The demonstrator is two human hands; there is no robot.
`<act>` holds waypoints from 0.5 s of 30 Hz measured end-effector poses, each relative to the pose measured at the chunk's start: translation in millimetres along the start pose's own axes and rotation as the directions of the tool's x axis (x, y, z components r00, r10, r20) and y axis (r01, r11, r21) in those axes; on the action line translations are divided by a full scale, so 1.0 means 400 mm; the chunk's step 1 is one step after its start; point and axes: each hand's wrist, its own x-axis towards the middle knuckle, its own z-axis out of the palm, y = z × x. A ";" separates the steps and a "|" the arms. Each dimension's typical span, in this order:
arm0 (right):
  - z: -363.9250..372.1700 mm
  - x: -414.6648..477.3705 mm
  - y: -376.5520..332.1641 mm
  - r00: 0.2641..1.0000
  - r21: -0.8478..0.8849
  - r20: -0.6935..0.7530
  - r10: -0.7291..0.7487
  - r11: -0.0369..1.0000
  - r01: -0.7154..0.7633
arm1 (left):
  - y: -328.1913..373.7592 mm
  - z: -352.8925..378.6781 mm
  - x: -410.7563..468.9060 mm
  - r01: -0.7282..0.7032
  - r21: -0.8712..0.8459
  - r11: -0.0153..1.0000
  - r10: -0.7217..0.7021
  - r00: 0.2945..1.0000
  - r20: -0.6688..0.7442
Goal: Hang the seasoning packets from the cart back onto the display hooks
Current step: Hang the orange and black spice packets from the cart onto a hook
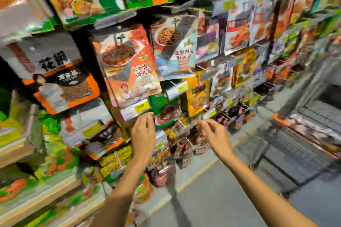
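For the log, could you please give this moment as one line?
left hand: open, below yellow paper price tag; right hand: open, empty; both raised toward hanging seasoning packets

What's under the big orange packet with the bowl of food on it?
Just under the orange packet is a yellow price tag. Below that, the left hand covers part of the display, so what hangs there is hidden.

1. My left grip [143,134] is raised, fingers straight, with the tips just under a yellow price tag [137,109].
2. My right grip [215,134] is loosely curled and holds nothing.
3. A green packet [163,108] hangs between them, below an orange-red seasoning packet [129,66].
4. The cart [278,119] stands well to my right with blurred packets inside.
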 end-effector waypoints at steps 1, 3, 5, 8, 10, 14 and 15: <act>-0.052 -0.011 0.055 0.998 -0.017 -0.026 0.055 0.998 -0.055 | 0.010 0.066 -0.016 0.059 -0.040 0.997 -0.056 0.996 0.067; -0.157 -0.037 0.162 0.984 -0.024 -0.083 0.159 0.987 -0.161 | 0.041 0.199 -0.054 0.175 -0.108 0.979 -0.147 0.963 0.225; -0.254 -0.062 0.256 0.954 0.009 -0.134 0.266 0.963 -0.268 | 0.081 0.324 -0.101 0.292 -0.162 0.943 -0.216 0.903 0.371; -0.392 -0.093 0.381 0.904 0.000 -0.198 0.380 0.922 -0.387 | 0.141 0.497 -0.182 0.379 -0.162 0.911 -0.256 0.828 0.499; -0.480 -0.109 0.445 0.878 -0.016 -0.227 0.420 0.900 -0.435 | 0.183 0.597 -0.233 0.370 -0.105 0.923 -0.244 0.776 0.582; -0.644 -0.127 0.531 0.828 0.036 -0.290 0.481 0.870 -0.492 | 0.270 0.751 -0.309 0.354 -0.073 0.932 -0.204 0.682 0.702; -0.678 -0.124 0.546 0.812 0.052 -0.303 0.499 0.859 -0.509 | 0.287 0.787 -0.320 0.332 -0.056 0.941 -0.190 0.661 0.726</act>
